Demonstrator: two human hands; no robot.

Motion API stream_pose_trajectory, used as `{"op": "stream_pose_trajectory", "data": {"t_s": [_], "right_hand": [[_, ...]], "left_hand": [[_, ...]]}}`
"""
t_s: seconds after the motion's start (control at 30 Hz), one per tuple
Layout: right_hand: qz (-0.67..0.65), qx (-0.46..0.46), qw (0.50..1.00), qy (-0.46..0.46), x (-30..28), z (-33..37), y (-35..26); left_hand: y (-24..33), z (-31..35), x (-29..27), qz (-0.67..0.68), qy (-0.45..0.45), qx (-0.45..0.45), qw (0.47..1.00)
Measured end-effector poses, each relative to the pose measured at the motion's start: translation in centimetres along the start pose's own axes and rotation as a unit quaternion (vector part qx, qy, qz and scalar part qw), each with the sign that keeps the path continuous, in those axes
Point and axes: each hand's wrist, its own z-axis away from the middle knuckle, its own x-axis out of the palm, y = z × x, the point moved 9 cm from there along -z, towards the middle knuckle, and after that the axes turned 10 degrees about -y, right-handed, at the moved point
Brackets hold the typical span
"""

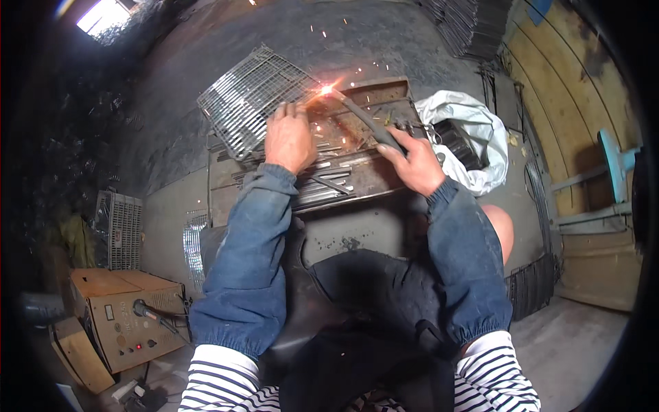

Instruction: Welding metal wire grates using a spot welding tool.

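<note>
My left hand [291, 139] is closed on the near right edge of a metal grate [250, 93] made of close parallel bars, which lies tilted over the left part of a rusty metal bench. In my right hand [416, 163] is a welding torch [367, 122], its dark handle gripped and its neck pointing up and left. The torch tip meets the grate's right corner in a bright orange glow, and sparks fly off around it. Glare hides the exact joint. Several loose metal strips [331, 191] lie in the bench's near tray, just below my left hand.
The bench's raised rusty rim [377, 89] stands behind the torch. To its right sits a white sack [491, 130] holding dark metal pieces. A welding machine [130, 319] with cables is at lower left, with upright grates [125, 230] behind it. Dark strips [467, 27] are stacked far right.
</note>
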Motion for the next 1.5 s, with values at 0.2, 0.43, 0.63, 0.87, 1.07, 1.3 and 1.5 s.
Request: {"op": "stream_pose_trajectory", "data": {"t_s": [0.2,0.43,0.63,0.87,1.07,1.3,1.5], "right_hand": [[0.045,-0.002,0.994,-0.100,-0.1,0.9,-1.6],[0.133,0.073,0.953,-0.264,3.6,-0.8,-1.3],[0.051,-0.024,0.989,-0.134,1.6,-2.0,-3.3],[0.024,-0.016,0.995,-0.091,0.7,-1.9,-3.0],[0.118,0.094,0.965,-0.215,0.2,-1.4,-0.3],[0.188,0.055,0.973,-0.120,0.0,-3.2,2.2],[-0.065,-0.028,0.988,0.137,-6.7,-4.6,-3.4]], "left_hand": [[-13.2,-3.2,-6.3,0.098,0.171,-0.105,0.975],[-30.6,-1.2,-2.5,0.187,-0.111,-0.357,0.909],[-33.8,1.2,-0.5,0.333,-0.142,-0.385,0.849],[-30.5,4.4,1.6,0.703,-0.067,-0.366,0.606],[-27.4,4.8,-3.4,0.817,-0.063,-0.240,0.520],[-18.2,7.9,-6.3,0.851,0.101,-0.148,0.493],[-2.5,12.0,-2.8,0.934,0.013,-0.126,0.334]]}}
